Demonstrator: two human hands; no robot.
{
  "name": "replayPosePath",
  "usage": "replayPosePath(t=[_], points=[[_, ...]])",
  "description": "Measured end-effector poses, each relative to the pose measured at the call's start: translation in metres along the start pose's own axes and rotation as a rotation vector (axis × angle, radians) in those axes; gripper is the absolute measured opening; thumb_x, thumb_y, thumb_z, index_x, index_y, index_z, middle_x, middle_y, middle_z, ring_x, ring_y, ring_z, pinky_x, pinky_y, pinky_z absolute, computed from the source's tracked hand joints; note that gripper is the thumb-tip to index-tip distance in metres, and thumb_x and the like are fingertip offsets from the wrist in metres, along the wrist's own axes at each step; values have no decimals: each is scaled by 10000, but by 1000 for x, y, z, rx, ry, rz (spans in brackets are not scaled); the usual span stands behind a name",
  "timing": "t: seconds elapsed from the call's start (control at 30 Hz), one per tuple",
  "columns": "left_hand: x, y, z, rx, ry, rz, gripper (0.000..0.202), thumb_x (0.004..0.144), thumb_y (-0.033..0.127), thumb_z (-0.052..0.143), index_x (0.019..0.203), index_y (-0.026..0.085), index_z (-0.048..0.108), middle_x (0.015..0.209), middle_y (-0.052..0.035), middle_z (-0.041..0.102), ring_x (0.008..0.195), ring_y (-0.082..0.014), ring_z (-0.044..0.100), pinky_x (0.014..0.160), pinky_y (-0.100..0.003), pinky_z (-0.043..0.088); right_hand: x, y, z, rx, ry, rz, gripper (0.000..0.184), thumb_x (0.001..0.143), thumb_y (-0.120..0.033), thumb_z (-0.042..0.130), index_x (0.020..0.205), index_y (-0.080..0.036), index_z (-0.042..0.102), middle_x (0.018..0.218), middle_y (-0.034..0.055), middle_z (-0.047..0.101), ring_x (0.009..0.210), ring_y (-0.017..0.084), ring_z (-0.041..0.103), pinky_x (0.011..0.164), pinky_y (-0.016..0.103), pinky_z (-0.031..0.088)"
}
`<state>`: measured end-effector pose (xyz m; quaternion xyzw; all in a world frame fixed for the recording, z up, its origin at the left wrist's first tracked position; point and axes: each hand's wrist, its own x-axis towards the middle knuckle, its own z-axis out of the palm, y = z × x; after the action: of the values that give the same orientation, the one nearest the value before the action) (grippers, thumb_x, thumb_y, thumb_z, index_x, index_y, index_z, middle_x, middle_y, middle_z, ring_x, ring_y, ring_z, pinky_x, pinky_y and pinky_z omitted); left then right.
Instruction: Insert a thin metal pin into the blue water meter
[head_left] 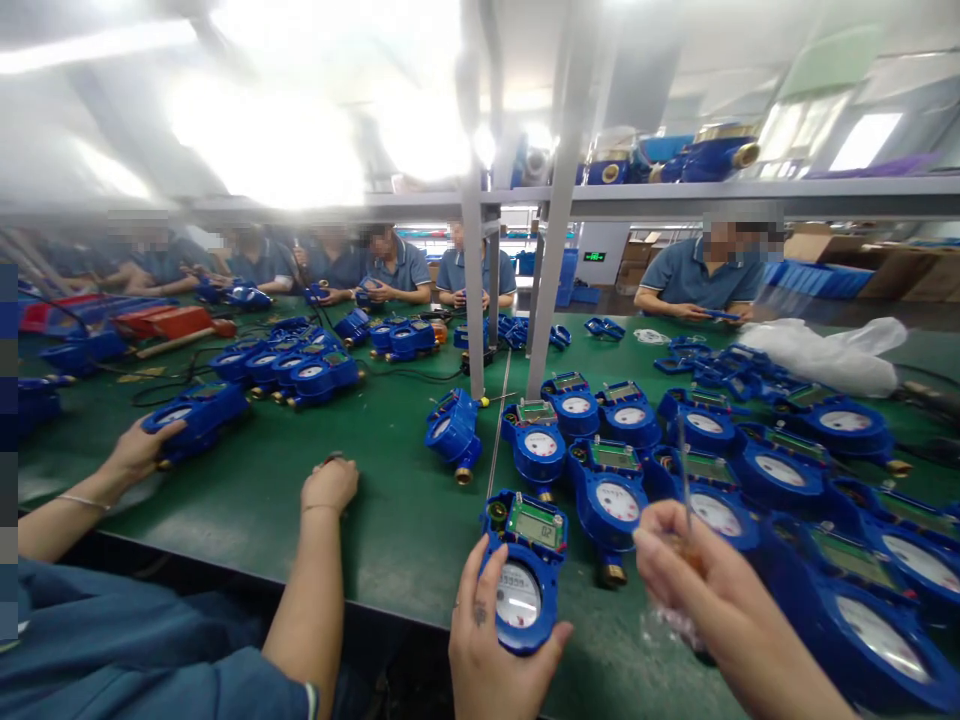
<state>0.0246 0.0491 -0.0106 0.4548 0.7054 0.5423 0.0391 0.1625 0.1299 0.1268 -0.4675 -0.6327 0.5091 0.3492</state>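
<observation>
"What's closest to the wearer?"

"The left hand (496,655), curved around a blue meter (525,585) at the table's near edge, fingers along one side and thumb on the other. Whether the meter rests on the table or is lifted, I can't tell."

"What's it made of?"

"A rounded, satin-blue housing, with a circular white dial (517,605) under a shiny clear cover and a rectangular green circuit board (536,522) carrying a grey display."

"Which way does it point?"

"Its long axis runs away from the wearer, leaning slightly right. The dial end is near, the board end far, and the face is turned up."

"And the right hand (709,590)?"

"Closed on a screwdriver-like tool (688,545): amber, translucent handle, thin straight metal shaft upward. Something clear and crinkled shows below that hand, too blurred to name."

"Past the hands?"

"A smooth green tabletop (405,520). To the right, similar meters (616,497) in loose rows, some showing stubby brass ends. To the left, a co-worker's hand (146,448) on another blue housing (202,415)."

"Farther off?"

"A crumpled, whitish plastic bag (825,350), flat grey posts (551,250), then seated people in blue shirts (701,275)."
</observation>
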Motion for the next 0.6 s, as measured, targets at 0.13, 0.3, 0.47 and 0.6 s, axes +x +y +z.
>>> replayPosePath(t=[0.13, 0.3, 0.47, 0.6], points=[[-5, -16, -6, 37, -17, 29, 826, 671, 236, 700, 1400, 290, 316, 1455, -126, 371, 1281, -356, 437, 997, -513, 452, -18, 72, 22, -250, -106, 75, 639, 761, -609, 543, 1184, -139, 451, 579, -70, 421, 544, 144, 447, 543, 287, 356], [-15, -23, -1, 10, 1, -45, 811, 762, 234, 621, 1455, 271, 200, 1420, -154, 407, 1277, -325, 455, 996, -483, 467, -17, 95, 58, -50, -258, 118, 795, 720, -632, 559, 1240, -35, 494, 960, 146, 670, 905, 270, 614, 854, 391, 466], [-27, -31, -8, 68, 106, -70, 737, 787, 310, 595, 1439, 343, 254, 1415, -112, 430, 1222, -329, 514, 894, -448, 534, -9, 99, 83, 76, -314, 58, 793, 694, -644, 613, 1196, -33, 557, 1217, 224, 612, 1130, 324, 571, 1007, 417, 415], [-14, -48, -28, 79, 176, -97, 662, 777, 368, 637, 1386, 344, 377, 1350, -103, 502, 1140, -314, 576, 813, -412, 558, -6, 114, 90, -58, -358, 5, 666, 762, -621, 539, 1156, -86, 584, 1059, 170, 690, 969, 281, 642, 862, 387, 500]])
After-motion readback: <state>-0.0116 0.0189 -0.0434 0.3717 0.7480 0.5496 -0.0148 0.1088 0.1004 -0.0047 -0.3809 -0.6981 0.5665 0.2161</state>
